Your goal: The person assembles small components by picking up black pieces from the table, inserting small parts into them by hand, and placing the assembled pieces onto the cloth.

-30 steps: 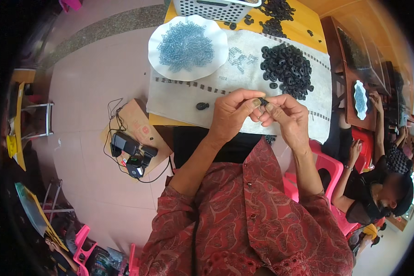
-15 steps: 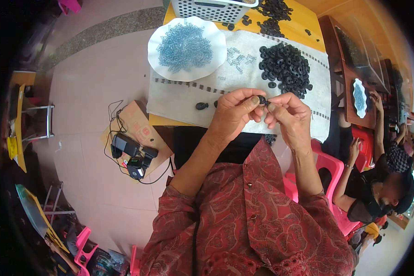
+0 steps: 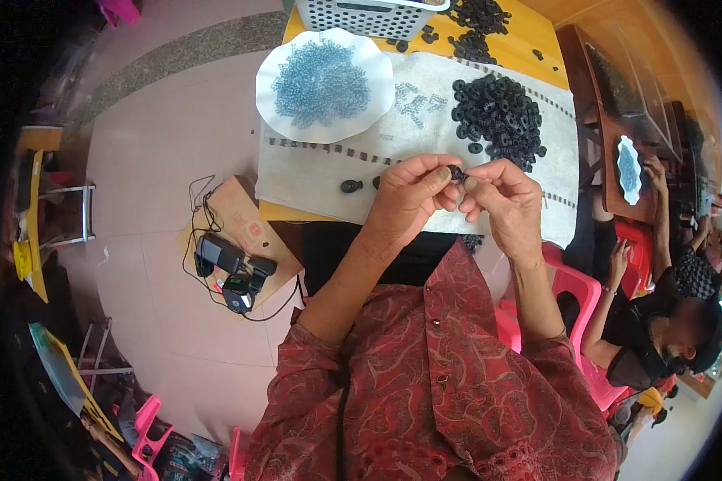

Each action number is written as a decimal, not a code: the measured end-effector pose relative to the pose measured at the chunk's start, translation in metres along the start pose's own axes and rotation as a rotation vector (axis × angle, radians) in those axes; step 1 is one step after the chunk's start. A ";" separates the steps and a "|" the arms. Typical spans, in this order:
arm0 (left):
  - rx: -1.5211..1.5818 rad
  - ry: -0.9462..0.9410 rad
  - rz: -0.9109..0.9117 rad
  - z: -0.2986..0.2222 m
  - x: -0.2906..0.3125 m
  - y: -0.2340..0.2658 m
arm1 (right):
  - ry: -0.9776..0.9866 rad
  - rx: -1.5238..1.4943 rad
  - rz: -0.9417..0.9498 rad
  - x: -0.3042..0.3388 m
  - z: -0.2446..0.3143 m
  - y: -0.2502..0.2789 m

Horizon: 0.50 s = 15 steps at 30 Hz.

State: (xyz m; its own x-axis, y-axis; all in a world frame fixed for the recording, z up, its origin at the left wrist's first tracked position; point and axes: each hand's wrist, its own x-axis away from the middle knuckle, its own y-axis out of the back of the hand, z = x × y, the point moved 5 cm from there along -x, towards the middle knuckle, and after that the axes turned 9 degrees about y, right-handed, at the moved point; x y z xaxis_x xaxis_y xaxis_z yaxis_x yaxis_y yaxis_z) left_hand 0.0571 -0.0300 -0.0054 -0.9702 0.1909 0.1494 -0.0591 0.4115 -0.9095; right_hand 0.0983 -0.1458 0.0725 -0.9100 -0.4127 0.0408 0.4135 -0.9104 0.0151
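Observation:
Above the near edge of the cloth, my left hand (image 3: 405, 200) pinches a small black plastic cord lock (image 3: 457, 173) between thumb and fingers. My right hand (image 3: 507, 207) is closed too, its thumb and fingertips pressed on the right end of that piece. Fingertips hide most of it, so how its parts fit together does not show. Left of my left hand lies another black cord lock (image 3: 351, 186), with one more partly hidden by the hand. Beyond my hands are a heap of black plastic pieces (image 3: 499, 120) and several loose metal springs (image 3: 417, 103).
A white wavy-edged plate (image 3: 269, 96) heaped with springs stands on the pale cloth (image 3: 313, 172). Behind it is a white perforated basket (image 3: 361, 22) on the yellow table (image 3: 529, 36). Left on the floor, a cardboard box (image 3: 249, 216) bears black devices and cables. People sit at right.
My right fingertips have shifted slightly left and up, closer against the piece in my left hand. The small black part that showed between the hands is now less visible.

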 end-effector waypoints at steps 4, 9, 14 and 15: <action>-0.061 -0.016 0.004 -0.001 0.001 0.001 | -0.001 0.024 0.004 -0.001 -0.001 0.000; -0.075 -0.033 -0.017 -0.004 0.002 -0.001 | -0.003 0.042 -0.018 -0.001 -0.001 -0.002; -0.097 -0.058 -0.033 -0.005 0.002 -0.002 | 0.006 0.055 -0.036 -0.001 -0.001 -0.003; -0.112 -0.068 -0.036 -0.006 0.003 -0.003 | 0.007 0.053 -0.040 -0.001 -0.001 -0.003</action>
State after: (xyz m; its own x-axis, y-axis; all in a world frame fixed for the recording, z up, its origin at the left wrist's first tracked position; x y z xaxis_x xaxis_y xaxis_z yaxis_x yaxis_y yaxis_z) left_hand 0.0562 -0.0251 0.0002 -0.9819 0.1147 0.1505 -0.0709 0.5144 -0.8546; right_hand 0.0977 -0.1426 0.0715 -0.9261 -0.3761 0.0316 0.3774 -0.9235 0.0693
